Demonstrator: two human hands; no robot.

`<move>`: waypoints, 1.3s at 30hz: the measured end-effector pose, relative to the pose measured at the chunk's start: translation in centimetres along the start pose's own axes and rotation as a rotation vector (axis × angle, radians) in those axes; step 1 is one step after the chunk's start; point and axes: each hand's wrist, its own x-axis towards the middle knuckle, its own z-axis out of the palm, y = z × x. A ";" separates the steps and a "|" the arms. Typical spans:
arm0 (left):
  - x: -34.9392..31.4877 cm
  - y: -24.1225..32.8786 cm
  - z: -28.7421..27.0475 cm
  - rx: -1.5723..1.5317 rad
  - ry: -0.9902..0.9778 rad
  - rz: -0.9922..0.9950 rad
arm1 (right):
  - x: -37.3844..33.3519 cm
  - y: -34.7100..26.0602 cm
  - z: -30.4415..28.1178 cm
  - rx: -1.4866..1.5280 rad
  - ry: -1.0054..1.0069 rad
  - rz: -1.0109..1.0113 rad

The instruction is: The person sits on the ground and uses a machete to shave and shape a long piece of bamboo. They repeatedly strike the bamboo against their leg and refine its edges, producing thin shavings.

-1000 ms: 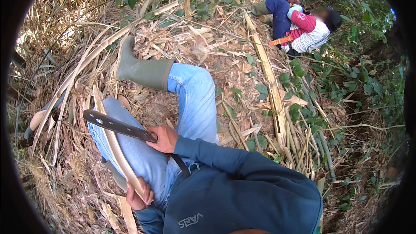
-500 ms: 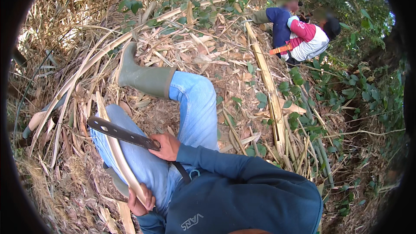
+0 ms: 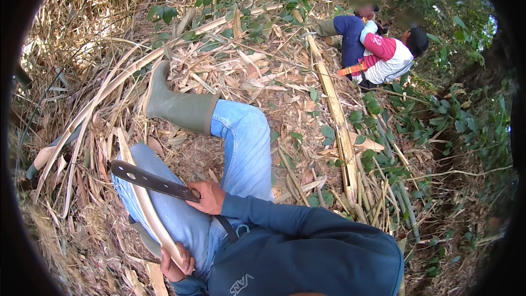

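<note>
My right hand [image 3: 209,197] is closed around the handle end of a dark machete [image 3: 156,182], whose long flat blade has several round holes. That blade lies across a long pale bamboo strip [image 3: 147,204], over my jeans-covered thigh. Lower down, my left hand [image 3: 177,262] grips the near end of the same strip, fingers wrapped round it. The strip's far end rises past my knee. Part of the machete's handle is hidden in my right hand.
A split bamboo pole [image 3: 335,111] lies on ground littered with dry leaves and shavings. Long curved strips [image 3: 104,94] arc at the left. Two people crouch at the upper right, one in a red-and-white shirt [image 3: 390,55]. Green plants [image 3: 460,115] grow at the right.
My hands, the machete and the bamboo strip stay almost in place, with only a slight shift of the view. The person in the red-and-white shirt has changed posture a little.
</note>
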 end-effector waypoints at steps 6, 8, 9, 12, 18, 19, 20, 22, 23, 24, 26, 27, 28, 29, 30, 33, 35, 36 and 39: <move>0.1 0.1 0.0 0.040 -0.010 -0.003 | 0.0 0.2 0.0 0.019 -0.018 -0.006; 0.1 0.0 1.2 -0.008 0.033 0.010 | 0.0 0.2 0.0 0.049 -0.009 -0.013; 0.1 -0.1 1.7 -0.032 0.055 0.016 | 0.0 0.3 0.0 0.053 0.002 -0.028; 0.1 0.2 0.6 0.088 -0.014 0.000 | 0.1 0.4 0.1 0.060 0.008 -0.057; 0.1 0.2 0.7 0.085 0.008 0.011 | -0.1 0.9 0.4 0.030 0.017 -0.054; 0.1 0.2 0.6 0.085 0.011 0.008 | 0.0 0.7 0.2 0.035 0.001 -0.042; 0.1 0.2 0.6 0.086 0.015 0.005 | 0.0 0.6 0.1 0.040 -0.015 -0.031; 0.1 0.1 0.8 0.076 0.033 0.009 | 0.0 0.8 0.2 0.059 0.000 -0.050; 0.1 0.1 1.2 0.067 0.048 0.015 | -0.1 0.9 0.3 0.068 0.008 -0.059; 0.1 0.0 1.6 0.057 0.063 0.021 | -0.1 0.9 0.3 0.071 0.009 -0.059; 0.1 -0.1 2.1 0.034 0.078 0.032 | 0.0 0.7 0.2 0.076 0.008 -0.063; 0.1 -0.1 2.2 0.022 0.085 0.038 | 0.0 0.8 0.3 0.070 0.002 -0.056; 0.1 -0.1 2.2 0.026 0.070 0.033 | 0.0 1.0 0.4 0.063 -0.002 -0.047; 0.2 0.0 2.0 0.030 0.056 0.028 | 0.0 1.1 0.5 0.057 -0.005 -0.038; 0.2 0.0 1.9 0.034 0.041 0.023 | 0.0 1.1 0.5 0.058 -0.010 -0.035; 0.2 0.0 1.7 0.036 0.044 0.022 | 0.1 1.1 0.4 0.061 -0.026 -0.021; 0.2 -0.1 2.2 0.035 0.061 0.031 | 0.1 1.1 0.4 0.066 -0.038 -0.005; 0.2 -0.1 2.5 0.035 0.069 0.035 | 0.1 1.3 0.4 0.057 -0.026 -0.025; 0.1 -0.1 2.6 0.056 0.090 0.049 | -0.1 1.3 0.4 0.032 -0.010 -0.052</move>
